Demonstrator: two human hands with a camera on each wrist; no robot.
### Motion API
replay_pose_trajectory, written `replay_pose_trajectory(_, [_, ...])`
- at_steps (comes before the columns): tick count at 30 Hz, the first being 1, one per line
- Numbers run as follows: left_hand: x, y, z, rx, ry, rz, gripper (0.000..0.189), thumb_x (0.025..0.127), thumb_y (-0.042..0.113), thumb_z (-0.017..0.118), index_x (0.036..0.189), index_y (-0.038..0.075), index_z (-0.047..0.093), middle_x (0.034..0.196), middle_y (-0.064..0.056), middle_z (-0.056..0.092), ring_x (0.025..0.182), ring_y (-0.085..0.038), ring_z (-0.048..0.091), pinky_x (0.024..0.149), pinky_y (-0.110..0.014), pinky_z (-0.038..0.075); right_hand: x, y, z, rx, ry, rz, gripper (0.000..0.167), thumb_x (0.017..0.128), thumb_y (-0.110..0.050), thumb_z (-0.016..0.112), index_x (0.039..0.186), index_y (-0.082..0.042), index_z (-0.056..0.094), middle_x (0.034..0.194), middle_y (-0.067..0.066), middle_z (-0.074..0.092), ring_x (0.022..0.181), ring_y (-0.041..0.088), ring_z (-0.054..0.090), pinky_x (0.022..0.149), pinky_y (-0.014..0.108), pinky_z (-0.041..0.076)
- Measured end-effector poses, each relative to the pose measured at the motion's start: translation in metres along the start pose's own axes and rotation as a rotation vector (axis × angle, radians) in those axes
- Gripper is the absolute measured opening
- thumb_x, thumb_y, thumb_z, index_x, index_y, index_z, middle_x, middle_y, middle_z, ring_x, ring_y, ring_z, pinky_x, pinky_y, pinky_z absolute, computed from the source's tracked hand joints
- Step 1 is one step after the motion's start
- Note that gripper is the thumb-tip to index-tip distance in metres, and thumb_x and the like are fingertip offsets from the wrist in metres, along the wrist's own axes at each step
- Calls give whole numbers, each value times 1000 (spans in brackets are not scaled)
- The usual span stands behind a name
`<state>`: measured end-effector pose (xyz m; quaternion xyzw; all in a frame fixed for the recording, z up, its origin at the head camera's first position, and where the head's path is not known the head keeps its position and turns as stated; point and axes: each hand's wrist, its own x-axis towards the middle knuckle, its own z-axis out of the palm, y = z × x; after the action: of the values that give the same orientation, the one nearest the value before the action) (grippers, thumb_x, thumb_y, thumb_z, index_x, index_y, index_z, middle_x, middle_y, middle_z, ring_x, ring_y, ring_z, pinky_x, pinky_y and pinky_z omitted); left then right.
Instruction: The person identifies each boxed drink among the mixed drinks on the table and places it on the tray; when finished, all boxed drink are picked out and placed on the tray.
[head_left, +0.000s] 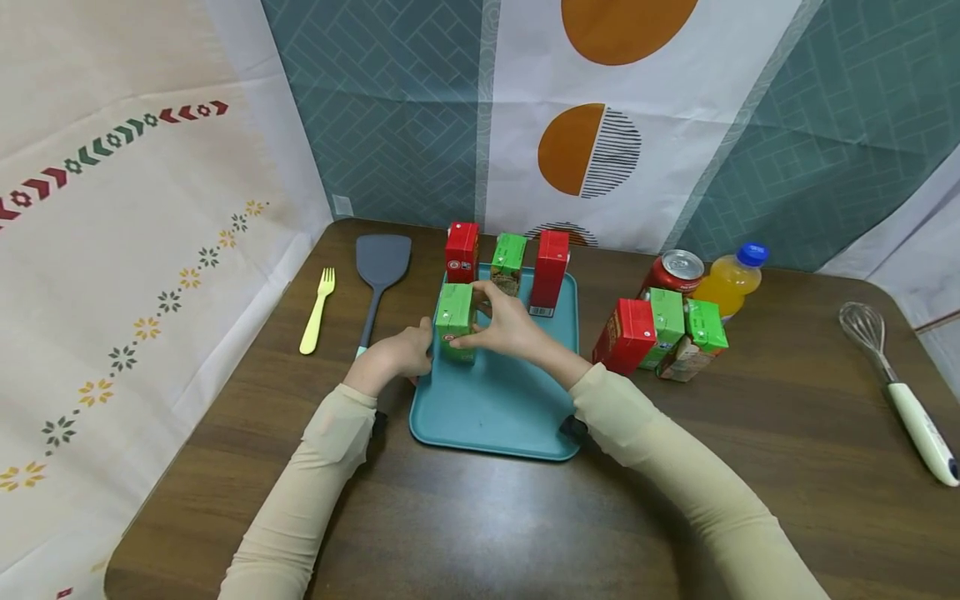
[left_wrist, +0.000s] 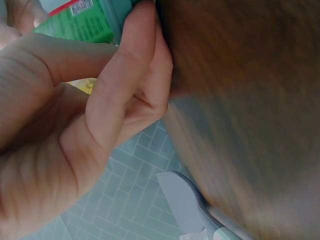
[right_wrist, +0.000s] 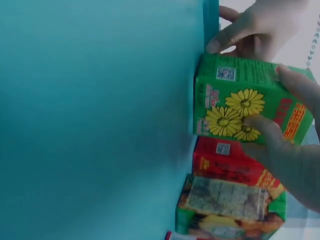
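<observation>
A teal tray (head_left: 495,408) lies on the wooden table. On its left side stands a green juice carton with yellow flowers (right_wrist: 227,112), upright; the right hand (head_left: 517,329) holds it between thumb and fingers. The left hand (head_left: 401,352) pinches the tray's left rim beside that carton, as the left wrist view shows close up. Behind the held carton, along the tray's far end, stand a red carton (head_left: 462,252), a green-topped carton (head_left: 507,258) and another red carton (head_left: 550,271). The bases of the first two are partly hidden.
Right of the tray stand a red carton (head_left: 624,337), two green-topped cartons, a red can (head_left: 678,271) and an orange drink bottle (head_left: 727,282). A whisk (head_left: 892,383) lies far right. On the left lie a yellow fork (head_left: 318,312) and a grey spatula (head_left: 382,260).
</observation>
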<state>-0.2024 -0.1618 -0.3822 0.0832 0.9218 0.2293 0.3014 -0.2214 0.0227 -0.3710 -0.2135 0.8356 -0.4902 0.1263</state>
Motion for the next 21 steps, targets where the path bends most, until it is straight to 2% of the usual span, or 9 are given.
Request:
replay_pose_trajectory(7, [-2, -1, 0, -11, 0, 27, 62, 89, -3, 44, 140, -9, 11, 78, -18, 58, 55, -21, 62, 53, -31, 51, 5, -2, 7, 26, -20, 77, 80, 70, -21, 83, 134, -8, 36, 131, 9, 46, 127, 28, 45, 90, 33, 48])
replay_pose_trajectory(14, [-1, -1, 1, 1, 1, 14, 71, 87, -3, 45, 143, -11, 1, 74, -16, 57, 54, -20, 61, 51, -28, 49, 3, -5, 6, 7, -36, 87, 81, 70, -24, 83, 135, -9, 36, 132, 8, 46, 127, 27, 43, 94, 37, 46])
replay_pose_trajectory(17, [-1, -1, 1, -1, 5, 1, 72, 88, -4, 45, 144, -11, 0, 74, -16, 56, 54, -19, 61, 51, -28, 48, -1, -5, 4, -25, -39, 69, 86, 73, -28, 80, 141, -10, 32, 138, 9, 41, 129, 28, 39, 97, 41, 43])
replay_pose_trajectory(21, [-1, -1, 1, -14, 11, -17, 75, 87, -3, 45, 145, -9, -3, 81, -20, 58, 55, -19, 61, 53, -29, 50, -15, -5, -2, -84, -18, 17, 91, 75, -29, 79, 147, -12, 26, 145, 11, 33, 131, 32, 34, 99, 47, 40])
